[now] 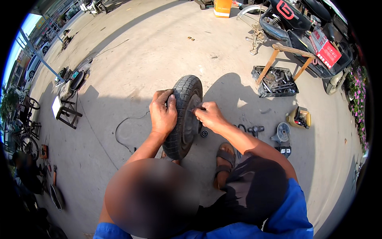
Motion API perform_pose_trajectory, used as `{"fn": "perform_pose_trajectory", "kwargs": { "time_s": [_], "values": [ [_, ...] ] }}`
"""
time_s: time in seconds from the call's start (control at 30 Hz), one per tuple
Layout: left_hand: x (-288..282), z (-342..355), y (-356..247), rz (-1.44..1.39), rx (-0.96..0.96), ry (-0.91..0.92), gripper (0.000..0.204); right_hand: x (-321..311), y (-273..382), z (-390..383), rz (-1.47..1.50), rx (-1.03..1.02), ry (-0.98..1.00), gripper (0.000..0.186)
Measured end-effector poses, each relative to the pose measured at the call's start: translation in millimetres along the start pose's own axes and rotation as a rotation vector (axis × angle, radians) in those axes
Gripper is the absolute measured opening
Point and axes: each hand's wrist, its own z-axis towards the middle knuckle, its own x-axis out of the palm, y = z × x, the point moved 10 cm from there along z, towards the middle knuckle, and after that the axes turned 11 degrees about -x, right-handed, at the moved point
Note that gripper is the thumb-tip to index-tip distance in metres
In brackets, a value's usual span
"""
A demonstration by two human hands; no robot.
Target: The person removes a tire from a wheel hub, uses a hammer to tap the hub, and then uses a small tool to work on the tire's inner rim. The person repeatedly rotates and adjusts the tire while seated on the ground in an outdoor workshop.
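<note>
A small wheel [181, 129] with a worn black tyre stands upright on the concrete in front of me. My left hand [164, 113] grips the tyre's left side, thumb lying over the tread. At the dusty hub on the right side, my right hand [210, 115] is closed in a pinch. Whatever its fingertips hold, if anything, is hidden. Just right of the tyre a small dark ring [204, 134] lies on the ground. My sandaled foot [225, 161] is close by on the right.
Right of me are a power tool [256, 130], a round grey metal part [281, 133], a cut yellow container [295, 122] and a black crate [274, 95] of tools. A wooden frame [292, 49] stands over the crate. A stool [68, 115] is at left; a thin cable [117, 131] curves nearby.
</note>
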Motion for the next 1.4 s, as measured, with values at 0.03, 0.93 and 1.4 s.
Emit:
{"fn": "perform_pose_trajectory", "kwargs": {
  "time_s": [0.03, 0.93, 1.4],
  "values": [
    [-1, 0, 2, -0.008, -0.003, -0.005, 0.021, 2, 5, 0, -0.008, -0.008, 0.001, 0.026],
    [-6, 3, 9, 0.026, -0.033, -0.01, 0.025, 3, 51, -4, -0.269, -0.364, 0.015, 0.023],
    [-10, 2, 8, -0.005, -0.01, -0.045, 0.022, 12, 48, -5, -0.181, -0.421, 0.067, 0.021]
  ]
}}
